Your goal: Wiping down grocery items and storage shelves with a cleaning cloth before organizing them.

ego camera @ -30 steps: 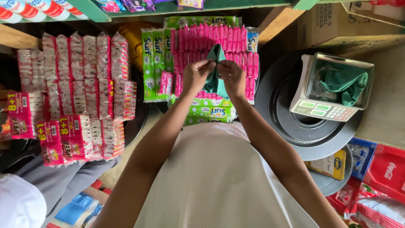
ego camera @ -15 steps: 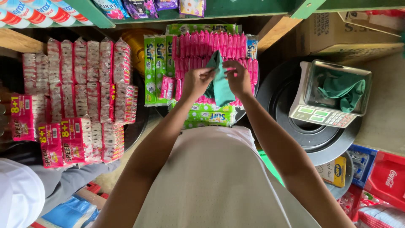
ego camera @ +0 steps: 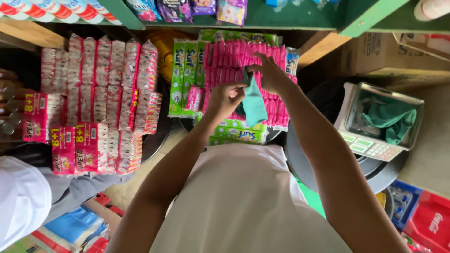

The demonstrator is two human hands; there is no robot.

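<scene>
Head view, looking down along both forearms. The left hand and the right hand were raised together in front of a display of hanging sachet strips, and both were closed on a small teal cloth. The right hand pinched the cloth's upper edge between thumb and fingers; the left hand gripped its left side with curled fingers. The cloth hung folded below and between the two hands, in front of the pink sachet strips.

Just left of the pink strips hung green sachet strips, and more green packets lay below the cloth. Farther left, well apart from the hands, rows of red-and-white sachet strips hung beside red multipacks.

To the right, a weighing scale with a keypad stood on a dark round surface; its metal tray held a second, crumpled green cloth. A cardboard box stood behind the scale. At the lower left edge another person's white sleeve was visible.
</scene>
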